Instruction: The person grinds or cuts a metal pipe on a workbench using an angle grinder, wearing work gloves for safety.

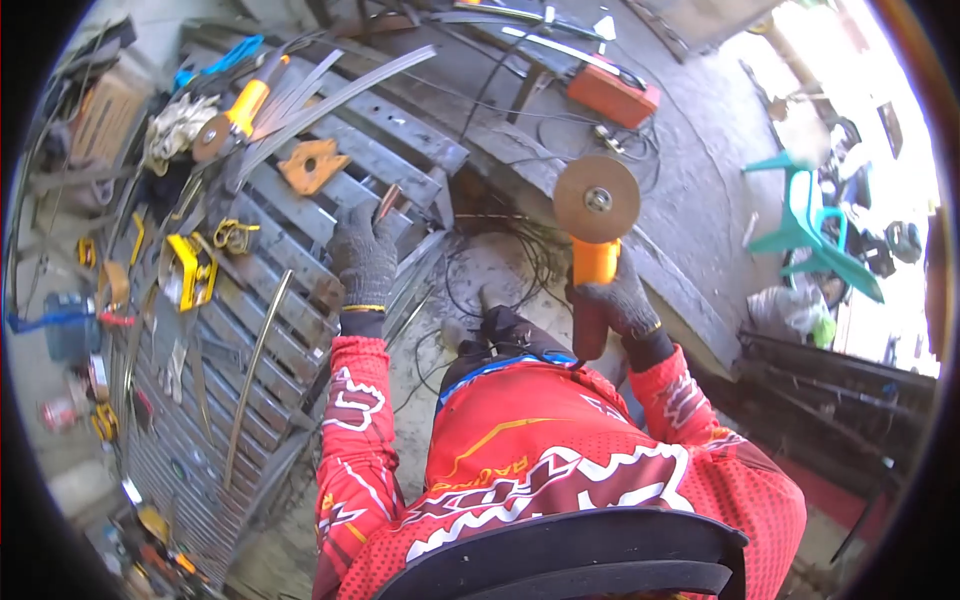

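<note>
My right hand, in a dark grey glove, is wrapped round the body of an orange angle grinder. The grinder's large brown disc points away from me, off the right side of the bench. Over the slatted metal bench, my gloved left hand reaches forward. A short copper-brown metal piece sticks out at its fingertips and appears pinched there. Just beyond lies an orange, irregular flat plate with a hole.
A second, yellow angle grinder lies at the bench's far left, beside long metal strips. A yellow tool and a long rod rest nearer. Black cable coils on the floor. A red box and green chair stand farther right.
</note>
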A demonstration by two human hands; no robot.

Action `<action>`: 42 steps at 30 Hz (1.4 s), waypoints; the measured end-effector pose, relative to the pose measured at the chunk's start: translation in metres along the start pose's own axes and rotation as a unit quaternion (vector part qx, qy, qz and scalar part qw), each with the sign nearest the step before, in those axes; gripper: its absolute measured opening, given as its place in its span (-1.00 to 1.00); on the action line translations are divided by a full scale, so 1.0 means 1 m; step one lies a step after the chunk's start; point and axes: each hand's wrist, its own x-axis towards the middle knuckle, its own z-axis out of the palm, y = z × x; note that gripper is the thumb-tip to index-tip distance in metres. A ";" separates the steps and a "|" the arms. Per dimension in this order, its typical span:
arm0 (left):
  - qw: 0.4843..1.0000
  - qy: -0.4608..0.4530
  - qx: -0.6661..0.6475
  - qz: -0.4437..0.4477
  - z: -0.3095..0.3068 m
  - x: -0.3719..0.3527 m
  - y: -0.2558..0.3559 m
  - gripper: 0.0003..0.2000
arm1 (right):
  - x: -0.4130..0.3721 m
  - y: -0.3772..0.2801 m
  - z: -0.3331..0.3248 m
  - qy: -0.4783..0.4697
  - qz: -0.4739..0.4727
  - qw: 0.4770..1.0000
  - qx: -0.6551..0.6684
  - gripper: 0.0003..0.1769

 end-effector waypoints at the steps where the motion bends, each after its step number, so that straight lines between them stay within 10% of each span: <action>1: 1.000 -0.010 0.019 0.001 0.004 0.006 0.001 -0.72 | -0.014 0.004 -0.005 0.024 -0.001 1.000 0.001 -0.07; 24: 0.984 -0.059 0.164 -0.023 0.045 0.027 0.020 -0.72 | -0.094 0.007 0.014 0.124 -0.041 0.983 -0.127 -0.14; 42: 0.993 -0.012 0.118 0.004 0.049 0.030 0.012 -0.74 | 0.045 -0.020 -0.054 -0.011 -0.005 0.997 -0.074 -0.01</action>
